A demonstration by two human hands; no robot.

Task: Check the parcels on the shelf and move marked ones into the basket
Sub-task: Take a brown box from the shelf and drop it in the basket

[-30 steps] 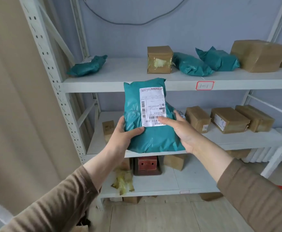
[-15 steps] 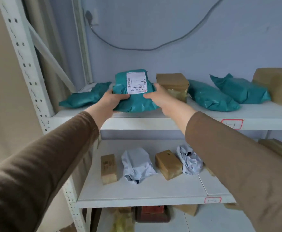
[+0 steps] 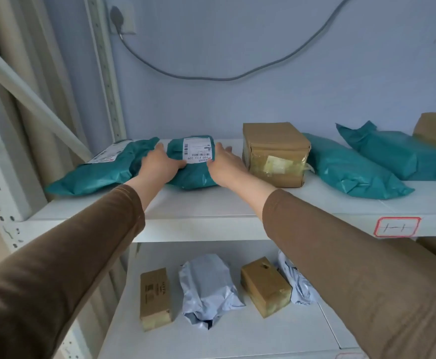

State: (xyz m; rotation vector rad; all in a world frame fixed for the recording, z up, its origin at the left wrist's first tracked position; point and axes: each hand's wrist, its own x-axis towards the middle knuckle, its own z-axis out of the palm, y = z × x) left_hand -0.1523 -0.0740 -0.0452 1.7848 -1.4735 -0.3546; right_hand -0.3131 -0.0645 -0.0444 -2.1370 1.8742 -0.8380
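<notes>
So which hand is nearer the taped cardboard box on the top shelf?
Right. The right hand lies just beside the cardboard box; the left hand is across the teal parcel they both hold.

Both arms wear long brown sleeves (image 3: 64,255) ending at the wrists, leaving the hands (image 3: 160,164) bare.

Two hands, left hand (image 3: 157,164) and right hand (image 3: 224,164), are holding a teal parcel (image 3: 193,174) with a white label (image 3: 197,149), lying on the top shelf (image 3: 211,208) between another teal bag (image 3: 100,172) and a cardboard box (image 3: 276,154).
</notes>
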